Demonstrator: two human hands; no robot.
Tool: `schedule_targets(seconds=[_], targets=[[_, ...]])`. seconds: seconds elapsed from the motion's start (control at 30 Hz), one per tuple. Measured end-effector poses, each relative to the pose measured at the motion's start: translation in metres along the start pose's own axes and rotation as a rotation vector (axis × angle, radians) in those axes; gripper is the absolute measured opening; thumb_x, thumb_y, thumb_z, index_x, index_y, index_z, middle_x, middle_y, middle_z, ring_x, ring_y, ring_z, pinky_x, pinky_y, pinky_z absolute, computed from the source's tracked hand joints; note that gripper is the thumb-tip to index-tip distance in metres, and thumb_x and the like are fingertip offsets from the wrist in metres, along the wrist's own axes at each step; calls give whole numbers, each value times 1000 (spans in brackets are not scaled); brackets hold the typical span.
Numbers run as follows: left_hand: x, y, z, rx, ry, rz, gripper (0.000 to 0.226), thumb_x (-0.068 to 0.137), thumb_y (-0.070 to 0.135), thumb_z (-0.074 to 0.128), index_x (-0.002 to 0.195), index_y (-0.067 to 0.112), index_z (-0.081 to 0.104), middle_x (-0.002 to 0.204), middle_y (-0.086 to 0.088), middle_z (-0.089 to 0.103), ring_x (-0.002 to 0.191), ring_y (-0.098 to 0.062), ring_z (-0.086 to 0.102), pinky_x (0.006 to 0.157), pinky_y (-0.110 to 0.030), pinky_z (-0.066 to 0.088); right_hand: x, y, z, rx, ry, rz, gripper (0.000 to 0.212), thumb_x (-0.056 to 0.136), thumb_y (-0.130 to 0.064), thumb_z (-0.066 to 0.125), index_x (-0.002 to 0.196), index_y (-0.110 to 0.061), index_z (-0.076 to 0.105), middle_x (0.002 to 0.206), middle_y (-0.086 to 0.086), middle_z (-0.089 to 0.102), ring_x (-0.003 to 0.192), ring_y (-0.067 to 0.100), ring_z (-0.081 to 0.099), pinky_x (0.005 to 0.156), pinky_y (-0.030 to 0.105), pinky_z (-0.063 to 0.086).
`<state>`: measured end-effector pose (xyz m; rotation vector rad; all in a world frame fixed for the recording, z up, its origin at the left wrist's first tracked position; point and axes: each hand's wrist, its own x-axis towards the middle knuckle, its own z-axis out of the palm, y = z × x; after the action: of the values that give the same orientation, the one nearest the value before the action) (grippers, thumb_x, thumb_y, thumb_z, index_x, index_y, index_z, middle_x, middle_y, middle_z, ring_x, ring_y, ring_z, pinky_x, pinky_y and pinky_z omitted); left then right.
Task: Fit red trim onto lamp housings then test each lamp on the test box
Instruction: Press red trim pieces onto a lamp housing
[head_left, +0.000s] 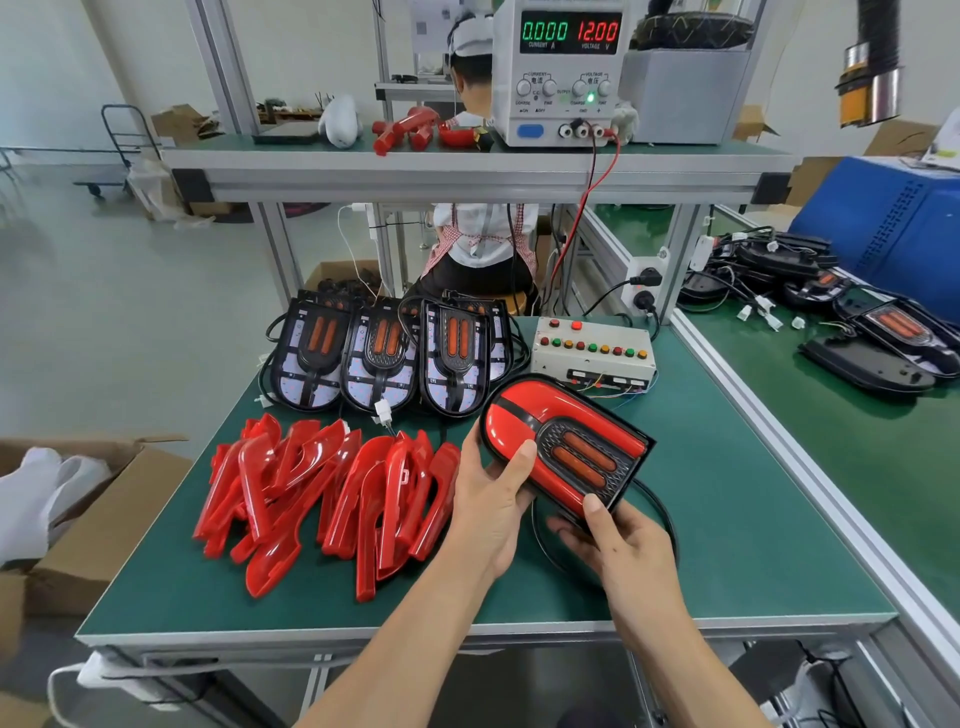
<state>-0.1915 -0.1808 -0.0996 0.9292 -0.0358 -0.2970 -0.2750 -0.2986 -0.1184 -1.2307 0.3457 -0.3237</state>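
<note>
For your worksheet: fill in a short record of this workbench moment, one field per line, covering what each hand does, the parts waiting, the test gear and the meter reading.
Held item: lamp with red trim, above the green table
Left hand: grips the lamp's rounded end, thumb on top
Right hand: grips the lamp's near edge
Waiting housings: three, untrimmed, in a row at the back
Red trim pile: left of the hands
Test box: behind the lamp
Power supply: on the shelf, reads 0.000 A, 12.00 V

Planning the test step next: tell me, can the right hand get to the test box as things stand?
Probably not yet: the right hand has its grip on the trimmed lamp, shared with the left hand. Otherwise the mat before the test box looks clear.
</note>
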Motion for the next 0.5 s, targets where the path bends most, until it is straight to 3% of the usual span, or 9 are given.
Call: schedule_targets(seconds=[0.2,0.33,0.5], targets=[[-1,4,0,-35,-65,-20,51,95,13,69,141,17,48,135,-20,65,123,-34,64,100,-45,56,-1,0,0,42,-9,0,22,104,-16,55,120,-11,69,112,8,77,102,30,75,86,30,60],[-3,4,-1,18,-133,-49,50,98,26,67,143,30,45,133,-20,65,116,-37,67,94,-49,58,-2,-2,3,62,0,15,23,104,-17,55,119,-10,70,111,9,77,103,31,75,86,30,60],[-4,0,0,125,-46,3,58,90,29,75,140,27,46,130,-15,68,116,-35,69,88,-44,60,-6,-5,6,29,14,24,21,105,-16,53,115,-10,70,102,12,79,96,31,76,83,30,62]])
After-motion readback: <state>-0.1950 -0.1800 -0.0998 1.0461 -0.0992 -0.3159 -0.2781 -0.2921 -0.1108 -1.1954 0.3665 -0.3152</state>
